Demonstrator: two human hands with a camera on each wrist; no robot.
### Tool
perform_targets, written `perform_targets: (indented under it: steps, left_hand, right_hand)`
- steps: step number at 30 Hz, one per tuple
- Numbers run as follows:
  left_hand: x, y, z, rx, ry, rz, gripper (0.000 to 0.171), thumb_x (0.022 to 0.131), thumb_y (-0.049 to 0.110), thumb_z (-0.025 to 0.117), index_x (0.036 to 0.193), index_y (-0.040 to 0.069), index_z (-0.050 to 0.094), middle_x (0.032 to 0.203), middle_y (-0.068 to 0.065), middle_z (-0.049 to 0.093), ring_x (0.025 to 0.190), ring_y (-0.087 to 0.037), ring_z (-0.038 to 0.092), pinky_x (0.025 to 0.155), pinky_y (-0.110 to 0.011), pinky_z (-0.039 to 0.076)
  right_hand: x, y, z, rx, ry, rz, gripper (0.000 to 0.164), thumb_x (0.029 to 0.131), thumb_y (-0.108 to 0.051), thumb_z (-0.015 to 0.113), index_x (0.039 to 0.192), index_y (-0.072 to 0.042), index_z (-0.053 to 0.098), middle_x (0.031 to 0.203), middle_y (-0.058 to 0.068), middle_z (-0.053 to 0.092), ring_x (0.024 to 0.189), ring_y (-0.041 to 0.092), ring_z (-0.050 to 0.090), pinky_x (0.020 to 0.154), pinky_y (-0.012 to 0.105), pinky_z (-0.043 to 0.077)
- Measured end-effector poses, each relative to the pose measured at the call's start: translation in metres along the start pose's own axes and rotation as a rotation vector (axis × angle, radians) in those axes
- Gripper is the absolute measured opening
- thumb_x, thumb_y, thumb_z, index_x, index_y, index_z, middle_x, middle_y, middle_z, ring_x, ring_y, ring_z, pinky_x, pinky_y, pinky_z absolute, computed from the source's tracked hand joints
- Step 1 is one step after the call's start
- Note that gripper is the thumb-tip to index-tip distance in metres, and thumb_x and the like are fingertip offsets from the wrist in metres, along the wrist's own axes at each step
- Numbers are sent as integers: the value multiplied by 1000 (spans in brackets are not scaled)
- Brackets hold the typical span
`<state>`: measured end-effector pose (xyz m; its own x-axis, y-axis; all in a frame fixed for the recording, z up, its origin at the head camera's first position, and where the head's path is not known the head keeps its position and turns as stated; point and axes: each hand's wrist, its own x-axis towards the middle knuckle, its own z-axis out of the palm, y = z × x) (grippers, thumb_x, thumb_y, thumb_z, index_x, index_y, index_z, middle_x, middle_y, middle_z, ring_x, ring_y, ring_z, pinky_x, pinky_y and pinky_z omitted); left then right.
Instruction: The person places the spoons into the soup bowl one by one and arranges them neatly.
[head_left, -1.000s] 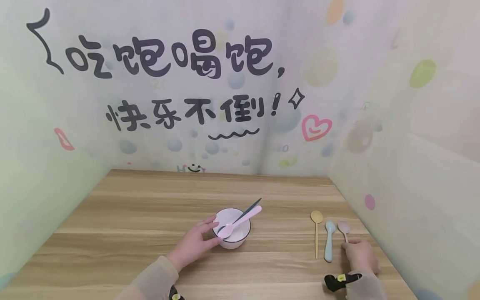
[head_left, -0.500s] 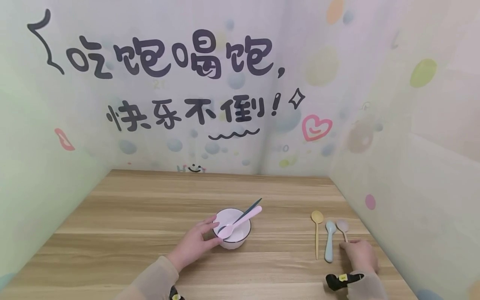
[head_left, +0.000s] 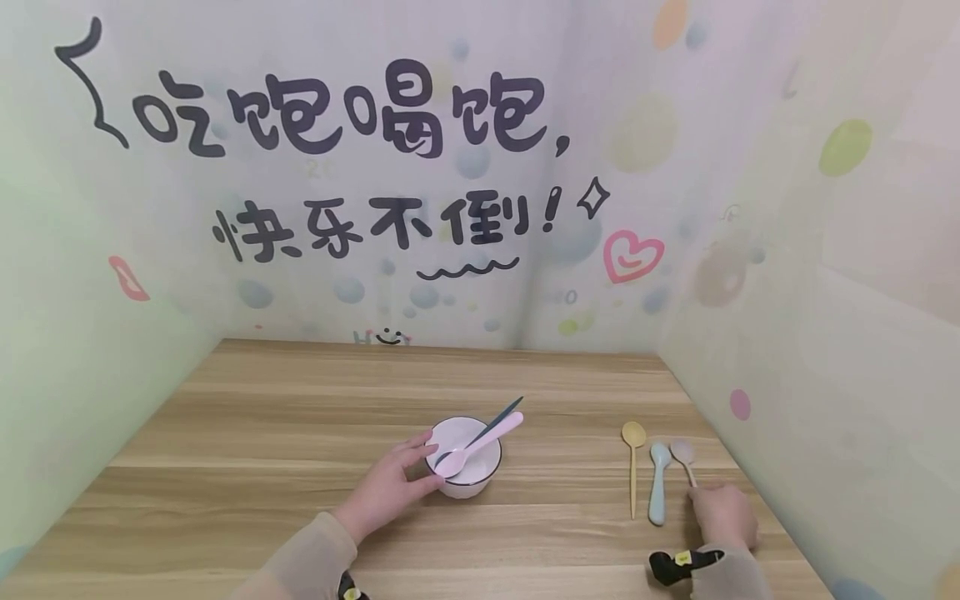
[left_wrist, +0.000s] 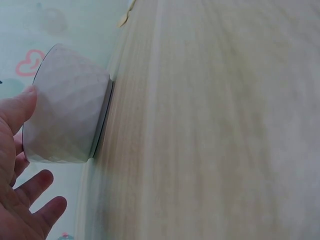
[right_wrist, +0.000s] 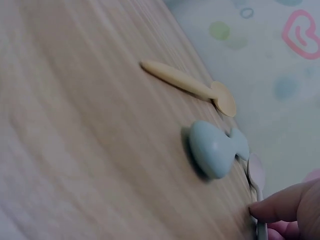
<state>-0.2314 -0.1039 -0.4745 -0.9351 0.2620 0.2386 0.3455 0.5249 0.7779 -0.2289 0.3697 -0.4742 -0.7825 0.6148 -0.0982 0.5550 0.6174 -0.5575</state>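
Note:
My left hand (head_left: 386,490) grips the left side of a white bowl (head_left: 461,490) with a dark rim, thumb and fingers at the rim. The bowl's faceted outside (left_wrist: 70,107) shows in the left wrist view. A pink spoon (head_left: 480,446) and a dark green utensil (head_left: 504,414) lean in the bowl; the green one's lower end is partly covered. My right hand (head_left: 723,514) pinches the handle of a pale mauve spoon (head_left: 682,452) at the table's right side. Its bowl end points away, and the palm hides the handle's end in the head view.
Left of the mauve spoon lie a light blue spoon (head_left: 657,483) and a yellow spoon (head_left: 633,471), roughly side by side. The wood-grain table (head_left: 300,417) meets printed walls at the back and both sides.
The mauve spoon's bowl end has swung slightly left, closer to the blue spoon. My right hand has shifted only a little; my left hand and the white bowl look unmoved.

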Motion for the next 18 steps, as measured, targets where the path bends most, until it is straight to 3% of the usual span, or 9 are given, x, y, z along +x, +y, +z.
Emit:
perform_targets:
  steps: [6,11,18]
  left_hand:
    - [0,1,0,-3,-4,-14,55,83,31,76,127,2,62,147,-6,45,137,-33,36,110,-51,31]
    - [1,0,0,-6,-7,-25,55,83,32,76,127,3,61,148,-5,44,137,-32,36,110,-51,31]
    - [1,0,0,-4,-9,-37,56,83,33,76,128,4,61,148,-4,43,138,-32,35,110,-51,30]
  right_hand:
    - [3,2,-2,-31,-7,9,50,84,-29,62,103,16,54,90,30,55,78,40,50,65,47,40]
    - [5,5,-3,-24,-6,2,48,85,-29,60,100,16,53,87,29,54,78,40,49,64,46,40]
    - [6,5,-5,21,83,-73,43,82,-24,63,87,18,59,77,27,56,69,35,50,53,35,39]
